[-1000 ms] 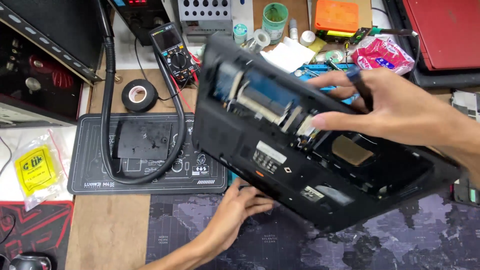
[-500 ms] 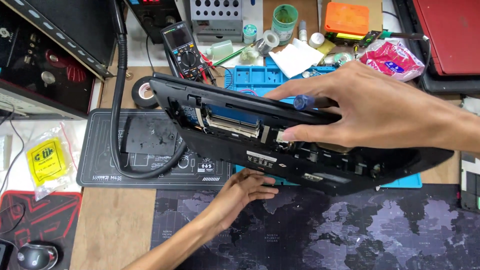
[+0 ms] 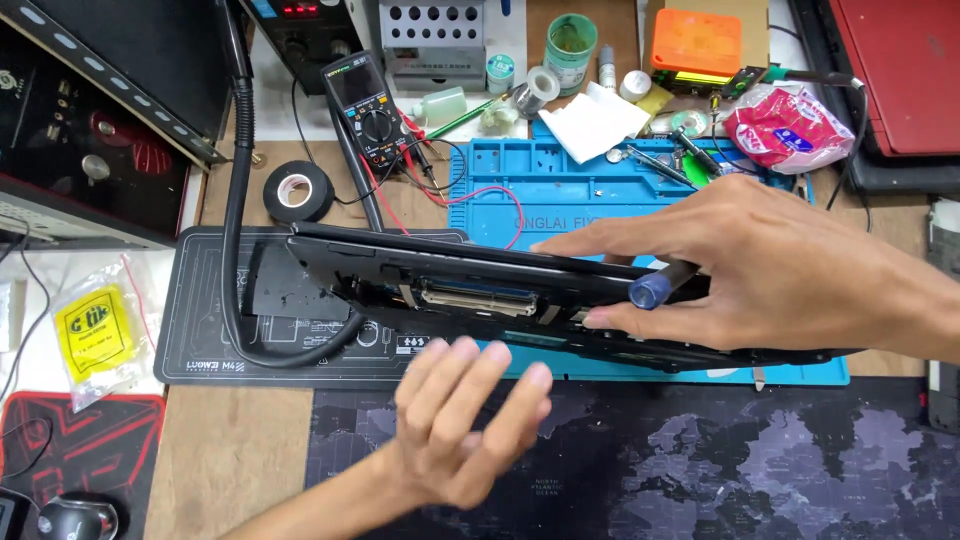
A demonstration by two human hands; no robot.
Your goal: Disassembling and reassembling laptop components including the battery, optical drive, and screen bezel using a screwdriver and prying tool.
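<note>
Lowered nearly flat since earlier: black laptop base [image 3: 480, 285], long axis left-right. Right hand [image 3: 790, 275] fingers clamped on its edge, blue-tipped tool [image 3: 655, 288] tucked; left hand [image 3: 465, 425] released, fingers apart.

yellow-label clear bag [image 3: 97, 335] far left | pink-white packet [image 3: 785, 128] top right | dark multimeter screen [image 3: 357, 86] top
</note>
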